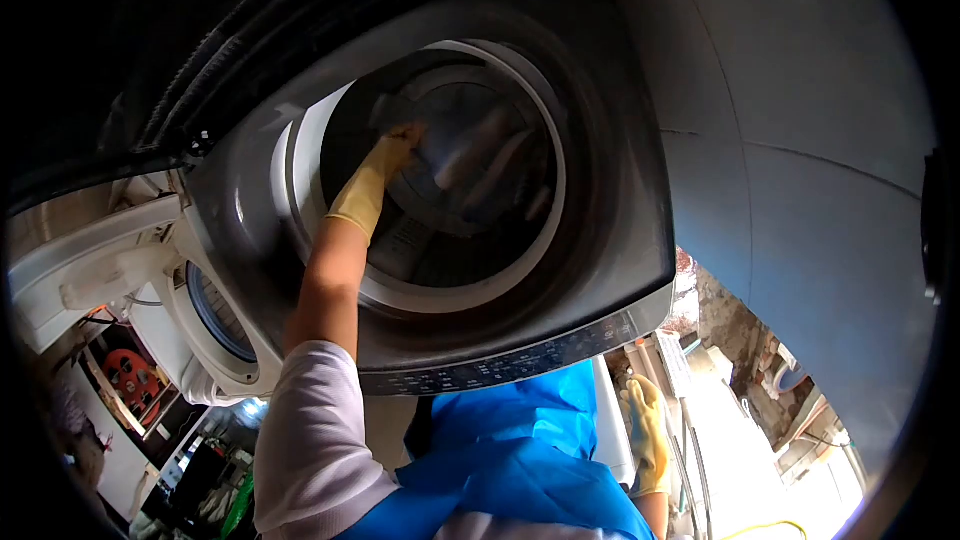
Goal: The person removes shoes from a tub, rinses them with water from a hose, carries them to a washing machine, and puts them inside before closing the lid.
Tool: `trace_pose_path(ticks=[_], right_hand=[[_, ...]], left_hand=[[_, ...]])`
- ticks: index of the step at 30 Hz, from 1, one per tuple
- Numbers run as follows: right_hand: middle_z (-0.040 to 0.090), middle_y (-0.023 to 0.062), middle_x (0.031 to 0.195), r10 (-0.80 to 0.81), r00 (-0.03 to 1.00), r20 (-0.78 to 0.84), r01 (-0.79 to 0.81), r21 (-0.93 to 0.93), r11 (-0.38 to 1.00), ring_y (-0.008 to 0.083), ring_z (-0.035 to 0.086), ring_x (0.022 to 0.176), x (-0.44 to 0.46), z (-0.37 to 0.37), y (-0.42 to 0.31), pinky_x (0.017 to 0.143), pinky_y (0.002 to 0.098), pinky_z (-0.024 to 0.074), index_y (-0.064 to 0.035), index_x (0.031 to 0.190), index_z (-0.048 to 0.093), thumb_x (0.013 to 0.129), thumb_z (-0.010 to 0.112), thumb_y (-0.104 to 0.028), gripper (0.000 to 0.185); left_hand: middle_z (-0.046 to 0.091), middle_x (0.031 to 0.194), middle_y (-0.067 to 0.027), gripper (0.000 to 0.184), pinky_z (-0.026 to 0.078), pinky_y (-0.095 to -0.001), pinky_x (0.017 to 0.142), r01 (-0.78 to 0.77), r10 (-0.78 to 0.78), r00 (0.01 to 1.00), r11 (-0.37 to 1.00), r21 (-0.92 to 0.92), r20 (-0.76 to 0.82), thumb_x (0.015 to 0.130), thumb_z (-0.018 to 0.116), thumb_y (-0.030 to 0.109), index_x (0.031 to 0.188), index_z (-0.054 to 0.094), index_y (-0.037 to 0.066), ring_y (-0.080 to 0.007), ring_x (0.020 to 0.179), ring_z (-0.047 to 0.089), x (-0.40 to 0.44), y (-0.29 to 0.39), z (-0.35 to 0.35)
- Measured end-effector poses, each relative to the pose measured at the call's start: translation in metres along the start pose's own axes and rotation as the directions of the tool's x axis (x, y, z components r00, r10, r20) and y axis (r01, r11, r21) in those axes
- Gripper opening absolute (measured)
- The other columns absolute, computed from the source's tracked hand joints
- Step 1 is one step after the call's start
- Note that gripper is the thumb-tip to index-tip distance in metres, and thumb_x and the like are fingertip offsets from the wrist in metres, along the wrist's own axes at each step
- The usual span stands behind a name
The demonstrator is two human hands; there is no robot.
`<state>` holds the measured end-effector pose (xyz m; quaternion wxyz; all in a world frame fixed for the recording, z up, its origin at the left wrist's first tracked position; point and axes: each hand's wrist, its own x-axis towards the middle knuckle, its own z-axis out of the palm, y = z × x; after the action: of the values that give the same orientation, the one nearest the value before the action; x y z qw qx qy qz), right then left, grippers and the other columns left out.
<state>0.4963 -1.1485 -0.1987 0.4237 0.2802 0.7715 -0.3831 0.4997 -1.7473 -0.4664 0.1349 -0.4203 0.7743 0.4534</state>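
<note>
My left hand (pixel 404 136), in a yellow glove, reaches into the dark drum of a top-loading washing machine (pixel 610 170). Its fingers look closed; what they hold, if anything, is too dark and blurred to make out. Beside it in the drum is a blurred pale and bluish shape, perhaps fabric (pixel 465 155). My right hand (pixel 648 430), also gloved in yellow, is low at the right, outside the machine and near its front corner. Its fingers point up, loosely extended, with nothing visible in them.
The machine's control panel (pixel 500 365) faces my blue apron (pixel 520 440). A raised dark lid is at upper left. Left stands a white machine with a round opening (pixel 220 315). A grey panel (pixel 800 170) rises at right, with hoses (pixel 690 450) below.
</note>
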Motion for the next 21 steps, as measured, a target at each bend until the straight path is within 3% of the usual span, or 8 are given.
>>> trace_pose_path(ticks=[6,9,11,13,14,16,20,21], right_hand=[[0.058,0.0159,0.132,0.006,1.000,-0.020,-0.007,-0.024,1.000,0.0254,0.061,0.118,-0.005,0.000,-0.005,0.102,0.0379,0.0504,0.0015,0.143,0.051,0.103,0.066,-0.042,0.061],[0.058,0.0166,0.132,0.050,0.998,-0.030,-0.050,-0.016,0.999,0.0256,0.061,0.118,-0.002,-0.006,0.008,0.102,0.0380,0.0505,0.0024,0.143,0.051,0.103,0.065,-0.042,0.061],[0.058,0.0166,0.132,0.061,0.997,-0.042,-0.062,-0.009,0.998,0.0258,0.061,0.117,-0.004,-0.006,0.013,0.102,0.0381,0.0505,0.0026,0.143,0.051,0.103,0.065,-0.043,0.062],[0.058,0.0167,0.132,0.071,0.996,-0.057,-0.071,-0.001,0.997,0.0260,0.061,0.117,-0.007,-0.005,0.017,0.102,0.0382,0.0504,0.0028,0.142,0.051,0.103,0.065,-0.043,0.062],[0.059,0.0164,0.131,0.055,0.997,-0.056,-0.055,0.005,0.998,0.0261,0.061,0.117,-0.009,-0.004,0.019,0.102,0.0384,0.0501,0.0026,0.142,0.051,0.103,0.066,-0.043,0.062],[0.059,0.0162,0.131,0.043,0.997,-0.060,-0.042,0.011,0.999,0.0262,0.061,0.116,-0.009,-0.004,0.026,0.102,0.0385,0.0499,0.0023,0.142,0.051,0.102,0.066,-0.044,0.062],[0.060,0.0153,0.131,0.089,0.994,-0.058,-0.087,0.034,0.996,0.0259,0.062,0.116,-0.012,-0.010,0.045,0.102,0.0387,0.0494,0.0016,0.142,0.051,0.102,0.067,-0.042,0.061],[0.060,0.0150,0.131,0.118,0.991,-0.062,-0.117,0.027,0.993,0.0258,0.062,0.116,-0.013,-0.008,0.045,0.101,0.0386,0.0493,0.0013,0.142,0.051,0.102,0.067,-0.041,0.061]], left_hand=[[0.070,0.127,-0.0156,0.045,0.053,-0.0467,0.100,0.514,-0.440,0.855,0.782,0.351,-0.273,0.103,0.056,0.039,0.134,0.066,0.007,-0.0338,0.119,0.067,0.017,-0.097,0.054],[0.067,0.130,-0.0165,0.045,0.053,-0.0494,0.099,0.439,-0.449,0.886,0.732,0.521,-0.115,0.104,0.056,0.037,0.138,0.063,0.009,-0.0345,0.120,0.066,0.017,-0.082,0.082],[0.066,0.132,-0.0170,0.045,0.054,-0.0512,0.099,0.233,-0.373,0.922,0.751,0.618,0.106,0.104,0.056,0.036,0.140,0.061,0.010,-0.0350,0.120,0.065,0.018,-0.048,0.093],[0.064,0.134,-0.0176,0.046,0.054,-0.0529,0.098,-0.048,-0.182,0.948,0.726,0.686,0.259,0.104,0.056,0.035,0.143,0.059,0.011,-0.0355,0.120,0.064,0.030,-0.004,0.110],[0.059,0.141,-0.0198,0.054,0.047,-0.0520,0.107,-0.260,0.362,0.927,0.426,0.867,0.101,0.099,0.059,0.040,0.144,0.057,0.009,-0.0373,0.129,0.059,0.064,0.001,0.139],[0.055,0.148,-0.0220,0.063,0.040,-0.0511,0.116,-0.232,0.810,0.576,0.035,0.972,0.108,0.095,0.061,0.045,0.145,0.055,0.007,-0.0392,0.137,0.053,0.074,0.002,0.164],[0.047,0.154,-0.0240,0.056,0.041,-0.0527,0.114,-0.359,0.496,0.868,0.615,0.702,0.009,0.098,0.054,0.030,0.148,0.049,0.005,-0.0392,0.141,0.048,-0.048,0.027,0.168],[0.046,0.154,-0.0242,0.055,0.041,-0.0529,0.114,-0.348,0.447,0.894,0.678,0.647,0.012,0.098,0.053,0.028,0.148,0.048,0.004,-0.0392,0.142,0.047,-0.047,0.019,0.175]])
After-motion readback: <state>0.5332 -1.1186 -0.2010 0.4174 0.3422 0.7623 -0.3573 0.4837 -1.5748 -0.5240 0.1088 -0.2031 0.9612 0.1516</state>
